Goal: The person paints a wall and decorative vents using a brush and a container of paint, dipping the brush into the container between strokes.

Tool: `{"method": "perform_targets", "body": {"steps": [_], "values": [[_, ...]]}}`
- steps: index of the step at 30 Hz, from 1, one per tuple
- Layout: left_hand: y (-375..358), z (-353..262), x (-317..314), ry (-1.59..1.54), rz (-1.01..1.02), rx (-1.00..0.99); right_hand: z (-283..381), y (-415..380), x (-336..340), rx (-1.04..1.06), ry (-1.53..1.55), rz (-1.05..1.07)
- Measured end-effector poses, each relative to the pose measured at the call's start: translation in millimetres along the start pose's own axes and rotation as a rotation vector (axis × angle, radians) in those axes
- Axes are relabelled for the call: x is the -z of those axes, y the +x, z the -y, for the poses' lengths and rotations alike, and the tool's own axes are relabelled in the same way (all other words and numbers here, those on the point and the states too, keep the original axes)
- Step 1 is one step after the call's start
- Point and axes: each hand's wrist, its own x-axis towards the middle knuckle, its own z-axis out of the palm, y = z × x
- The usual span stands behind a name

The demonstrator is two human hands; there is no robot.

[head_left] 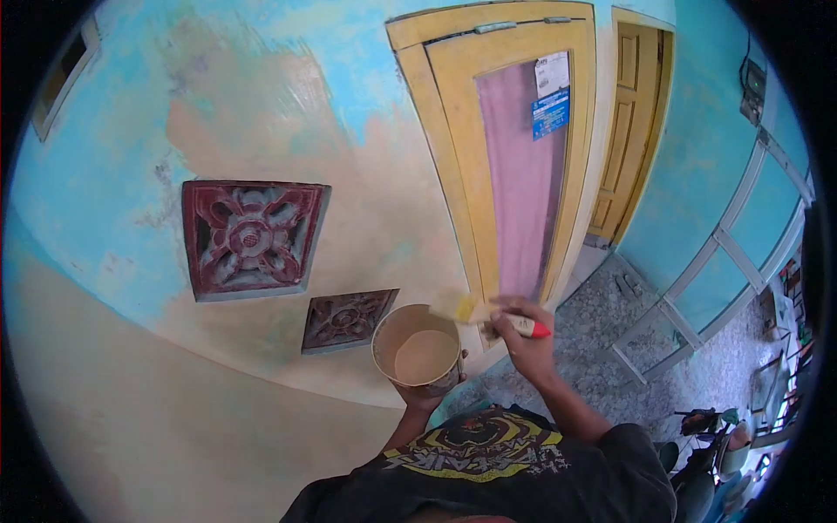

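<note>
In my right hand (523, 336) is a paintbrush (527, 326) with a red-tipped handle, my fingers wrapped round it. Its pale bristles point left, by the upper right rim of a paint bucket (417, 385). Beige paint (425, 357) shows inside the bucket. My left hand (423, 399) holds the bucket from below and the side, its palm mostly hidden beneath it. Behind them, the wall (375, 200) is beige over patchy light blue.
Two carved vent blocks, one large (253, 240) and one smaller (349, 321), sit in the wall. A yellow-framed window (449, 113) stands ahead. Further right are a yellow door (629, 122), a metal ladder-like frame (739, 254) and a motorbike (697, 479).
</note>
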Motion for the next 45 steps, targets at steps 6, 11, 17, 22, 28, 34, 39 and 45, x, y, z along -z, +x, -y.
{"method": "perform_targets", "body": {"steps": [6,11,17,22,28,34,39,45], "values": [[-10.4,-5.4,-7.0,-0.100,0.055,0.053,90.2,113.7,-64.5,0.543,-0.008,0.022],[-25.4,-11.3,-3.9,-0.111,0.032,0.037,172.3,189.2,-118.9,0.998,0.047,-0.074],[-39.9,-24.4,3.9,-0.089,0.023,0.001,90.6,161.0,-109.8,0.930,-0.431,-0.163],[-43.7,-31.2,14.4,-0.118,0.043,-0.030,32.9,129.4,-85.4,0.758,-0.645,-0.095],[-45.3,-30.2,14.3,-0.106,0.054,-0.054,187.8,197.1,-121.9,0.949,-0.938,-0.026],[-50.5,-28.9,11.4,-0.139,0.053,-0.092,294.3,187.3,-151.5,1.161,-0.463,-0.036],[-57.2,-24.7,22.9,-0.030,0.003,-0.142,130.6,185.1,-121.0,1.396,-1.181,0.196],[-52.5,-26.9,20.3,-0.167,0.103,-0.072,89.8,155.4,-81.7,1.030,-1.232,0.774]]}}
